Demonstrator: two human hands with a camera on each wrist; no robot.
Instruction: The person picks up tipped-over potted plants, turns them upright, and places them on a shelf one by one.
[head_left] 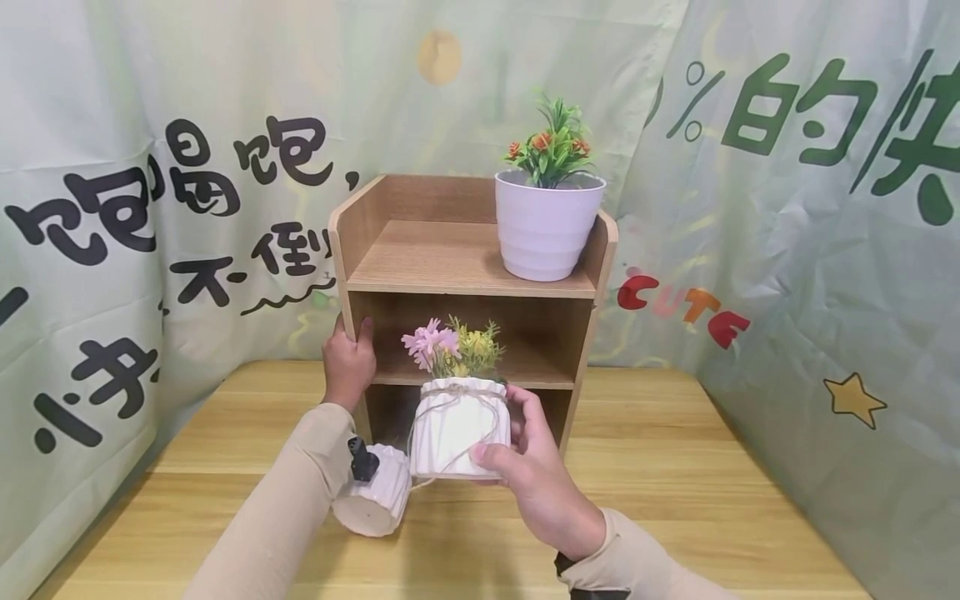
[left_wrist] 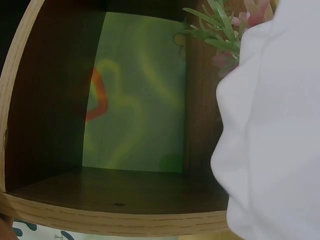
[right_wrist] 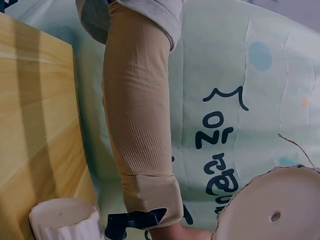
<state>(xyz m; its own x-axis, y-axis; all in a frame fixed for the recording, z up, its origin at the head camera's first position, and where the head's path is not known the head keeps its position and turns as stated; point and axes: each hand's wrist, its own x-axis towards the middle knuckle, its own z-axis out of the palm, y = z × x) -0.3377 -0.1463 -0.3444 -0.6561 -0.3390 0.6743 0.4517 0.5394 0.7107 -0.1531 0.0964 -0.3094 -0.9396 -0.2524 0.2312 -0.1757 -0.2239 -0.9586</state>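
Note:
My right hand [head_left: 543, 479] grips a white flowerpot [head_left: 461, 429] tied with twine, thumb at its lower front and fingers around its right side. Pink and yellow artificial flowers [head_left: 453, 346] stand in it. The right wrist view shows its round underside [right_wrist: 250, 215] with a small hole. On the left, my hand [head_left: 349, 364] holds the side panel of a wooden shelf [head_left: 472, 287], thumb at the front edge; the other fingers are mostly hidden. Beside my left wrist a second white ribbed pot [head_left: 371, 500] is tilted, base toward me.
A larger white pot [head_left: 547, 229] with orange flowers stands on the shelf's top right. The shelf sits on a wooden table [head_left: 652, 475]. Printed cloth curtains [head_left: 795, 275] hang behind and on both sides. A dark device [head_left: 363, 461] is on my left wrist.

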